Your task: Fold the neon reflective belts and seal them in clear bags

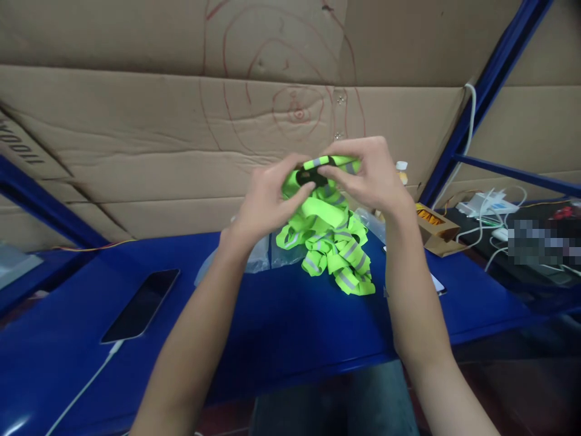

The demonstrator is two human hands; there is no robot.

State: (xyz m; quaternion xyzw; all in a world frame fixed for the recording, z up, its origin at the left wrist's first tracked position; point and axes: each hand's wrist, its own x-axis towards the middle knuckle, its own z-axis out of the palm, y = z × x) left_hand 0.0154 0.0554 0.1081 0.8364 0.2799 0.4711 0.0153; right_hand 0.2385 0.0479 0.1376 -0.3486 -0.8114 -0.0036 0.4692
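Both hands are raised over the blue table, fingers closed on a black plastic buckle (311, 176) threaded with a neon-yellow webbing strap. My left hand (272, 197) pinches the buckle's left side between thumb and fingers. From the right, my right hand (367, 172) grips the buckle's other side and a loop of the strap. Below them the rest of the reflective strap (342, 242), neon yellow with grey stripes, hangs in a tangled bunch toward the table. The fingers partly cover the buckle.
A dark phone (141, 307) with a white cable lies on the blue table (290, 327) at left. Clear plastic bags (258, 257) lie behind the strap. At right stand an open cardboard box (438, 233) and a white-capped bottle (402, 171). Cardboard (136, 133) walls the back between blue posts.
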